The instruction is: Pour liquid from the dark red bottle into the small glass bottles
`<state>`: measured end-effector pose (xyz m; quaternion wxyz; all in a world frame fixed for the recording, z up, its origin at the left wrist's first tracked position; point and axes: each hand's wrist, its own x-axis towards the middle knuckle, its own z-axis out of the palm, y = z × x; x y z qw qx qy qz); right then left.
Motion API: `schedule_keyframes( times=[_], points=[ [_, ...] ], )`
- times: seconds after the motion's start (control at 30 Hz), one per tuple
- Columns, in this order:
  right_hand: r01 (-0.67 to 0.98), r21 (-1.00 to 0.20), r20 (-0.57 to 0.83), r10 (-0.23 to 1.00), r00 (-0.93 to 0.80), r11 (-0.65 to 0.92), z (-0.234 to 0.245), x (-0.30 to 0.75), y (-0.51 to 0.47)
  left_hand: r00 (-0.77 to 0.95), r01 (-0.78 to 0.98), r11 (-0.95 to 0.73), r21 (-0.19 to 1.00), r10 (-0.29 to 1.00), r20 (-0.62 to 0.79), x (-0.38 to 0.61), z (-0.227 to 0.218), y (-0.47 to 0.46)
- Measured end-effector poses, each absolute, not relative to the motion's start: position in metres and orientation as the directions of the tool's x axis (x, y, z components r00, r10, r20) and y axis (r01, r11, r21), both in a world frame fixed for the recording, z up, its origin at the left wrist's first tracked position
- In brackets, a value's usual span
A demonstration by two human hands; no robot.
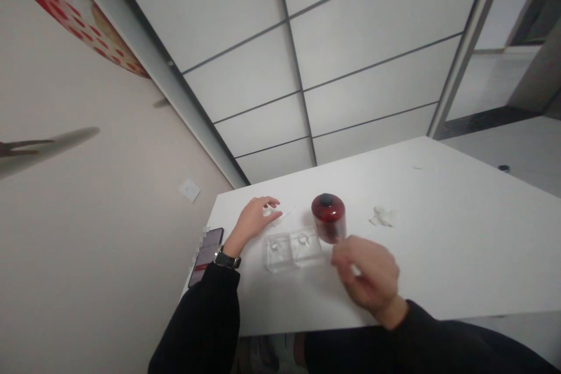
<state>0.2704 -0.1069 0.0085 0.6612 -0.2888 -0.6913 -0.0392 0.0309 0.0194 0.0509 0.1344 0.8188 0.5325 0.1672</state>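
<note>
My left hand (256,219) is over the left part of the table, thumb and curved fingers apart. Beside its fingertips lies a small whitish, see-through item (287,210), too faint to name. A clear plastic box (293,250) with two compartments stands between my hands, a small clear round piece visible in each side. Just behind its right end is a dark red, see-through bottle (331,228) with a black cap. My right hand (368,274) is closed and a little blurred, in front of the bottle; a small white spot shows at its fingers, its kind unclear.
A phone (207,257) lies at the left table edge, close to my left wrist. Crumpled white tissue (383,216) sits right of the bottle, and a small white scrap (418,168) farther back. The white table (460,245) meets panelled doors (272,134) behind and a wall at left.
</note>
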Motion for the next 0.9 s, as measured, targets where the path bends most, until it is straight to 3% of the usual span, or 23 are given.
schedule_keyframes(
  times=[0.1, 0.17, 0.3, 0.43, 0.7, 0.9],
  points=[
    [0.496, -0.574, 0.819, 0.465, 0.337, 0.651, 0.004, 0.295, -0.080, 0.434, 0.752, -0.457, 0.474, 0.886, 0.165, 0.049, 0.072, 0.007],
    [0.397, -0.744, 0.669, 0.595, 0.447, 0.538, -0.007, 0.301, -0.066, 0.481, 0.695, -0.502, 0.514, 0.857, 0.186, 0.066, 0.085, -0.002],
    [0.173, -0.910, 0.414, 0.855, 0.311, 0.377, -0.032, 0.298, -0.050, 0.618, 0.492, -0.615, 0.616, 0.745, 0.251, 0.101, 0.098, -0.013],
    [0.132, -0.936, 0.345, 0.925, 0.157, 0.327, -0.040, 0.294, -0.046, 0.671, 0.467, -0.654, 0.595, 0.700, 0.243, 0.122, 0.093, -0.012],
    [0.146, -0.921, 0.375, 0.922, 0.091, 0.360, -0.030, 0.300, -0.051, 0.661, 0.462, -0.668, 0.583, 0.698, 0.275, 0.128, 0.086, -0.009],
    [0.102, -0.927, 0.368, 0.926, 0.079, 0.360, -0.026, 0.302, -0.053, 0.573, 0.588, -0.625, 0.512, 0.770, 0.282, 0.141, 0.084, -0.011]
  ],
)
